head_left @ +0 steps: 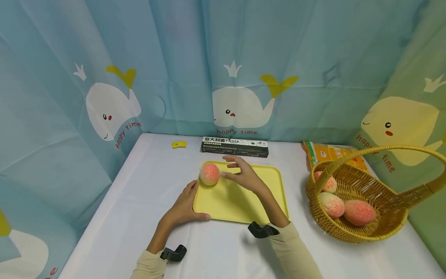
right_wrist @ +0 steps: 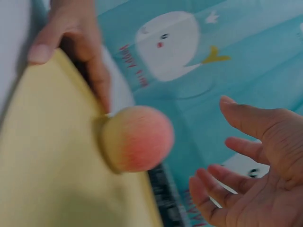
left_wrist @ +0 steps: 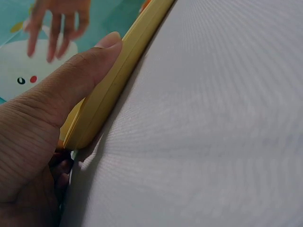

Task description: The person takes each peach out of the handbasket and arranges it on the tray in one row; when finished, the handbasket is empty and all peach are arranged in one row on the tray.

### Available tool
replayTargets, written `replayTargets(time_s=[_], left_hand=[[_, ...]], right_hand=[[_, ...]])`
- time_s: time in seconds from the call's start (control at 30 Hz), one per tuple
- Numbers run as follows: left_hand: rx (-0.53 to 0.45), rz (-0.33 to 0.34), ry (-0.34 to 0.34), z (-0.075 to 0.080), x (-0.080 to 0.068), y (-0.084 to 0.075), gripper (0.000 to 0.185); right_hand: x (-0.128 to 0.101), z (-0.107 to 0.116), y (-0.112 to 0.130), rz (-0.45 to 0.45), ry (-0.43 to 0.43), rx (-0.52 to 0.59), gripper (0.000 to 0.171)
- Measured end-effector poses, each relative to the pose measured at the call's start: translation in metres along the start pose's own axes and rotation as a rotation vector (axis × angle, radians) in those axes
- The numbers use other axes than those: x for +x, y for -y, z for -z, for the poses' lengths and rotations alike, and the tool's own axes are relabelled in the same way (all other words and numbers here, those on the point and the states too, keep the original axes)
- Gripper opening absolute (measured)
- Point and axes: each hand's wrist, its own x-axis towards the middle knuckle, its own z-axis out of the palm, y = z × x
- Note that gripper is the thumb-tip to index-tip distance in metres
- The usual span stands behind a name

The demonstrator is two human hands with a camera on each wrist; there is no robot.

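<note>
Left hand (head_left: 184,207) gripping tray (head_left: 240,201) edge; right hand (head_left: 244,174) loose-fingered beside peach (head_left: 210,174), basket (head_left: 362,193) well right

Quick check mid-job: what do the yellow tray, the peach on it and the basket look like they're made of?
The tray looks like smooth matte plastic: even yellow, moulded rounded rim. The peach seems artificial, possibly foam or plastic: dull, speckled pink-to-cream surface, no shine. The basket looks like woven wicker or rattan: visible golden strands and a twisted handle. The left hand grips the tray's edge.

Four peaches (head_left: 209,174), maybe; one tray (head_left: 240,201); one basket (head_left: 362,228).
</note>
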Motion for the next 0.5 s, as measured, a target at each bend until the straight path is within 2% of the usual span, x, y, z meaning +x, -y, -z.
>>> replayTargets(time_s=[0.13, 0.3, 0.5], left_hand=[[0.014, 0.000, 0.002, -0.001, 0.000, 0.003, 0.131], [0.013, -0.010, -0.015, -0.001, 0.001, 0.004, 0.132], [0.007, -0.021, -0.014, -0.002, 0.001, 0.004, 0.131]], right_hand=[[-0.016, 0.017, 0.013, 0.071, 0.008, -0.003, 0.052], [-0.037, 0.036, 0.029, 0.124, 0.047, -0.068, 0.047], [-0.068, 0.064, 0.046, 0.210, 0.160, -0.168, 0.044]])
